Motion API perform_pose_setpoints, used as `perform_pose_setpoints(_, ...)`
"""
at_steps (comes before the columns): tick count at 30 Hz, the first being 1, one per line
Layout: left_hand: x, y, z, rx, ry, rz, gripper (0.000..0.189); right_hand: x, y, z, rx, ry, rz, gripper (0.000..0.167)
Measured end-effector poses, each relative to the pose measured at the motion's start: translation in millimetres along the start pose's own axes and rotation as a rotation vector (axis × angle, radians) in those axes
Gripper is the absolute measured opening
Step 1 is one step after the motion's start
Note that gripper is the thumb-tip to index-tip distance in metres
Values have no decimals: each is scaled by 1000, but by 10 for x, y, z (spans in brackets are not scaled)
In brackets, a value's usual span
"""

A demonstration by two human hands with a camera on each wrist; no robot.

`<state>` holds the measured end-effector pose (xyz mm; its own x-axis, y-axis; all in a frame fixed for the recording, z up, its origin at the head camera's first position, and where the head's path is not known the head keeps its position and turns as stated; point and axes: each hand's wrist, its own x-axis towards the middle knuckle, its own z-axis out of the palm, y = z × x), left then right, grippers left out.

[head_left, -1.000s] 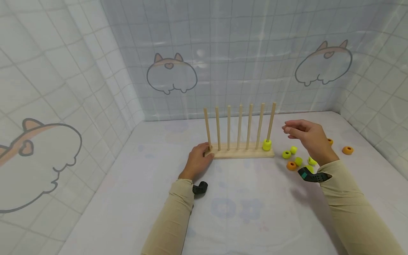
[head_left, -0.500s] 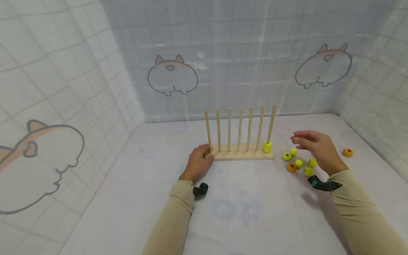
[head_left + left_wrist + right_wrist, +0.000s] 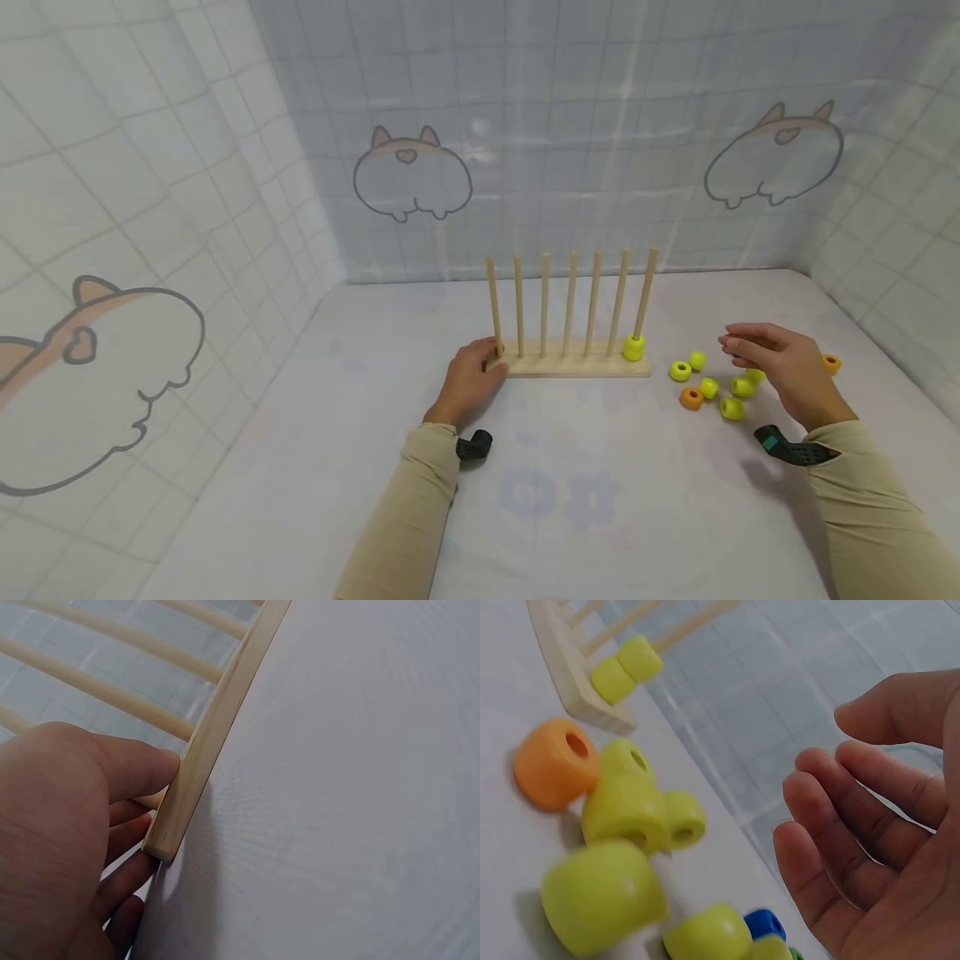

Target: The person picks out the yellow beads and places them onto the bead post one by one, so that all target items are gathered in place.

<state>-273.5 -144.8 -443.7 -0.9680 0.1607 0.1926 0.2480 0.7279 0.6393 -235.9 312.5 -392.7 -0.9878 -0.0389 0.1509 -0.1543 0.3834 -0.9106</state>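
Note:
A wooden peg rack with several upright pegs stands mid-table. My left hand holds its left end, thumb on the front of the base and fingers round the back in the left wrist view. Two yellow beads are stacked on the rightmost peg. My right hand hovers right of the rack above loose beads, fingers loosely bent and nothing between thumb and fingertips. Close by lie several yellow beads and an orange bead.
Another orange bead lies beyond the right hand, partly hidden by it. A blue bead shows behind yellow ones in the right wrist view. Tile-patterned sheets rise behind and beside the white table.
My right hand has moved rightward and lower, away from the rack, leaving more yellow beads in sight. The left hand stays on the rack's end.

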Motion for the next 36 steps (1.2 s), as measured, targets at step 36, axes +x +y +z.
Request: perform_pose_setpoints(36, 3, -23, 15, -3, 6, 13, 47, -102, 474, -280, -320, 124, 129, 56)
